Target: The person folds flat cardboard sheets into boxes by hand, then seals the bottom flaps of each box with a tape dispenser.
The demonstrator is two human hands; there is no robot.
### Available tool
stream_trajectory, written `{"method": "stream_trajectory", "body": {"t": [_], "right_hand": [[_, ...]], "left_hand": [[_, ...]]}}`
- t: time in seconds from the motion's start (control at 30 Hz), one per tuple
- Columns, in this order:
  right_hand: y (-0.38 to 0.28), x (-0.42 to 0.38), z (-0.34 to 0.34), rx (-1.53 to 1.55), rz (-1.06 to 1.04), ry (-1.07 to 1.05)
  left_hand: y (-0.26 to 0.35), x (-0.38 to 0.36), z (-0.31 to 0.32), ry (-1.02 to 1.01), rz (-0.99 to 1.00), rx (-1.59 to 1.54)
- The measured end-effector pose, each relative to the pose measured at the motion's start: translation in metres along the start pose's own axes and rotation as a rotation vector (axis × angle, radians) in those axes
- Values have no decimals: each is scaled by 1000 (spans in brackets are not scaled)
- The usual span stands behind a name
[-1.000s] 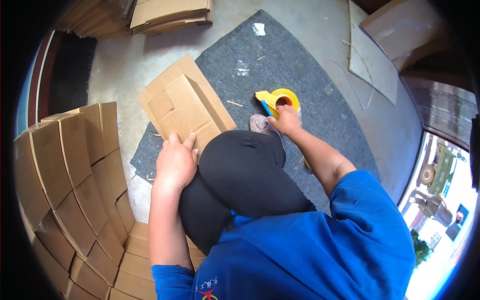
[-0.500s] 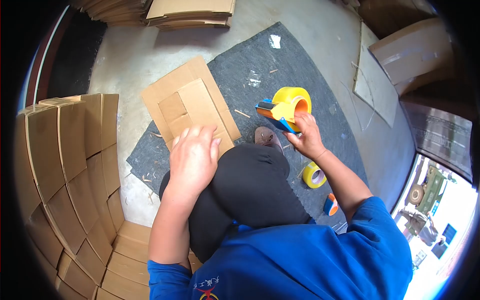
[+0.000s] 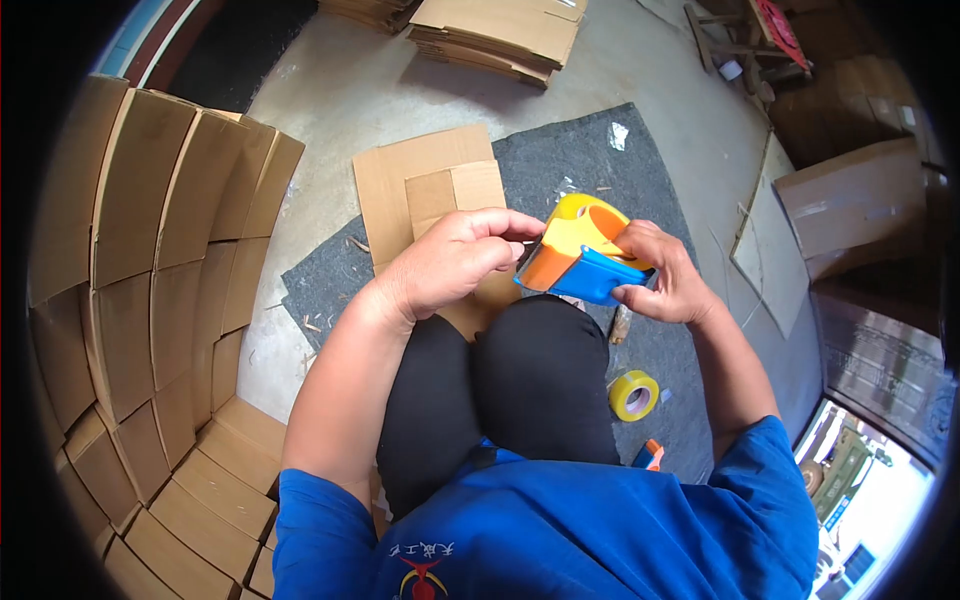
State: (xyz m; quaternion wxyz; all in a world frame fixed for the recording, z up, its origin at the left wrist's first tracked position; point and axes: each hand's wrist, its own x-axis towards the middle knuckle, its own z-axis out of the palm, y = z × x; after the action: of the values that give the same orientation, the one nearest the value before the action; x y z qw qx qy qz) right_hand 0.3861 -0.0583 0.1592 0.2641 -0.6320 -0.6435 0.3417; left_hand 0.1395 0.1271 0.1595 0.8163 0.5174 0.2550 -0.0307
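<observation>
Above my lap, my right hand [image 3: 665, 272] grips a yellow, blue and orange tape dispenser [image 3: 585, 250] by its right side. The fingers of my left hand [image 3: 462, 257] are pinched together at the dispenser's left end; whether tape is between them is too small to tell. Beyond my knees, a flat folded cardboard box [image 3: 385, 195] lies partly on the dark mat [image 3: 560, 150]. Right of my thigh, a roll of yellow tape [image 3: 634, 396] rests on the mat.
Upright cardboard boxes [image 3: 140, 230] are packed along the left. A flat cardboard stack [image 3: 495, 35] sits on the floor ahead. An orange and blue object [image 3: 652, 455] lies near my right side. More cardboard [image 3: 850, 200] and a board [image 3: 775, 240] are at the right.
My left hand has moved from above my knee to the dispenser's end. The dispenser, in my right hand, has come closer and turned. The camera view has shifted.
</observation>
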Motion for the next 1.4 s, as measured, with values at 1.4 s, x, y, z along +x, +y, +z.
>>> {"method": "stream_trajectory", "body": {"t": [1.4], "right_hand": [[36, 143, 3, -12, 503, -287]], "left_hand": [[-138, 47, -126, 1100, 227, 809]]}}
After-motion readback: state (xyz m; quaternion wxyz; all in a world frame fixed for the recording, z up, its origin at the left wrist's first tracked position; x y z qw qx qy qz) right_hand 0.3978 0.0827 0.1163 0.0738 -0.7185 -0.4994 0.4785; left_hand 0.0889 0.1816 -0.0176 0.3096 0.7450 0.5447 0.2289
